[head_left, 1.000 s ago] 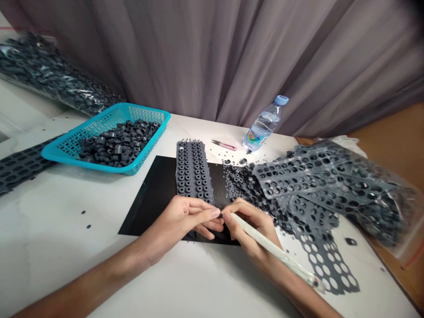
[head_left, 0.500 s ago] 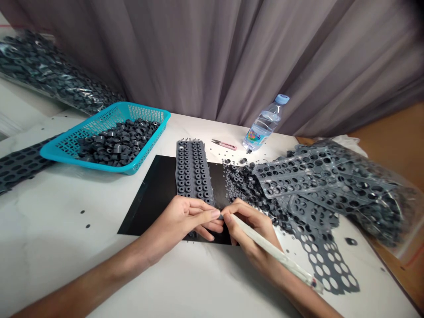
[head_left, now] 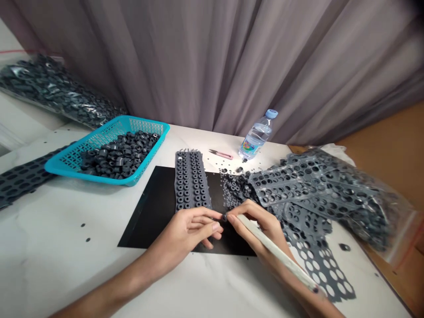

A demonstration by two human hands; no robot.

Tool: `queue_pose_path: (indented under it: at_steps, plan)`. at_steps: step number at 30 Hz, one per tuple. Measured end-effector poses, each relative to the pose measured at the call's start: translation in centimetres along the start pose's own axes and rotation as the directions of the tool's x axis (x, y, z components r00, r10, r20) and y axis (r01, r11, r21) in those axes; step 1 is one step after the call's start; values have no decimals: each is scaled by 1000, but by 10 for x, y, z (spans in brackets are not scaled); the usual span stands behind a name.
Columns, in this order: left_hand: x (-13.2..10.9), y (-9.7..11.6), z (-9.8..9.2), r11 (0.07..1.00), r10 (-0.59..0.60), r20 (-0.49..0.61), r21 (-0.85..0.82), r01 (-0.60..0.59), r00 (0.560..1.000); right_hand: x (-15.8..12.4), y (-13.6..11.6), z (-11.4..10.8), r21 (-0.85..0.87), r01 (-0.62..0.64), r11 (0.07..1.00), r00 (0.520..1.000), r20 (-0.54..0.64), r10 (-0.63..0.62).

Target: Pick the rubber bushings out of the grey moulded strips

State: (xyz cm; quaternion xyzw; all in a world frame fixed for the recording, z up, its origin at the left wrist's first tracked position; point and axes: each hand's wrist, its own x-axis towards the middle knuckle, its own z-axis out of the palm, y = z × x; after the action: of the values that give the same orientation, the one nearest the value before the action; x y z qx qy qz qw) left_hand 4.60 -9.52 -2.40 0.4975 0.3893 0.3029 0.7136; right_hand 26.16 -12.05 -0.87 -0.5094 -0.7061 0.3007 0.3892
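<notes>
Between the fingertips of both hands is a small dark rubber ring (head_left: 225,217). My right hand (head_left: 261,225) is closed around a long pale stick-like tool (head_left: 274,251), and its fingertips touch the ring. My left hand (head_left: 195,229) has its index fingertip at the ring's left side, with the thumb apart from it and the other fingers loosely curled. Just beyond the left hand, a grey rubber sheet with rows of rings (head_left: 191,181) lies on a black mat (head_left: 149,221), its near end hidden by that hand.
A blue basket of dark rings (head_left: 132,179) stands at left, near a full plastic bag (head_left: 59,95). Pink snips (head_left: 221,154) and a water bottle (head_left: 256,139) are behind. Loose rings, punched sheets (head_left: 298,176) and another bag lie at right.
The left thumb has come away from the small ring, leaving the index fingertip beside it. The view has tilted, so the table items appear lower.
</notes>
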Motion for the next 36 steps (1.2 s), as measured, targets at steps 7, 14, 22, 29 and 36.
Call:
queue_pose_path:
  at_steps: [7,14,22,29,36]
  plan:
    - [-5,12,-6,857,220,-58,488,-164,974,8,21,-20,-336,92,938,974,-166,-155]
    - [-15,31,-33,585,181,198,766,-267,963,10,47,-43,-785,-72,615,939,-262,-224]
    - [-11,27,-41,501,174,288,797,-337,942,-3,17,-17,-324,-23,946,960,-272,-70]
    - [-10,30,-44,511,163,330,778,-365,930,-14,2,27,212,-262,941,954,207,219]
    - [-8,27,-45,505,154,315,789,-349,936,-10,9,36,318,-317,894,934,266,237]
